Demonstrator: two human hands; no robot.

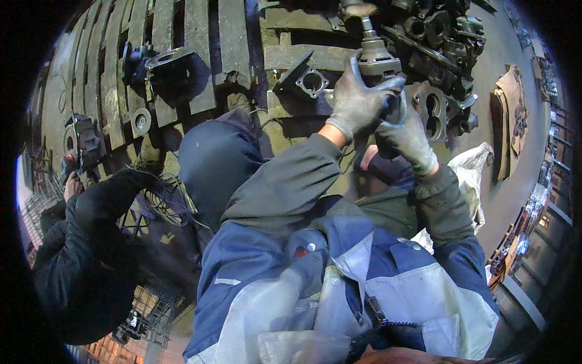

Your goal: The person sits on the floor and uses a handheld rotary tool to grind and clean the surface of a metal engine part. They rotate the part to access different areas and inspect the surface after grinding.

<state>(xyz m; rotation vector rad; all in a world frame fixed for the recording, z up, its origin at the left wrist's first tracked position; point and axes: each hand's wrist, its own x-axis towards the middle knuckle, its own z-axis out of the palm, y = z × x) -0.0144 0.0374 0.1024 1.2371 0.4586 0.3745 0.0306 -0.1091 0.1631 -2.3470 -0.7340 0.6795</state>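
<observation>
Both my hands wear grey work gloves and are closed around what looks like an impact wrench (377,60), with a grey metal nose and a dark body. My left hand (359,100) wraps the body just behind the nose, its fingers reaching over the top. Lower and to the right, my right hand (409,138) grips the rear of the tool, partly hidden by the left fingers. The narrow tip points away from me, up to a rounded metal part (357,8) at the top edge. I cannot tell whether the tip touches it.
Slatted wooden pallets (200,57) hold a square flange (312,82), a round housing (173,57) and a small ring (141,121). Metal castings (439,42) are heaped at right, beside a plate with large holes (431,112). At left, a co-worker's dark sleeve (91,212) reaches toward another casting (82,139).
</observation>
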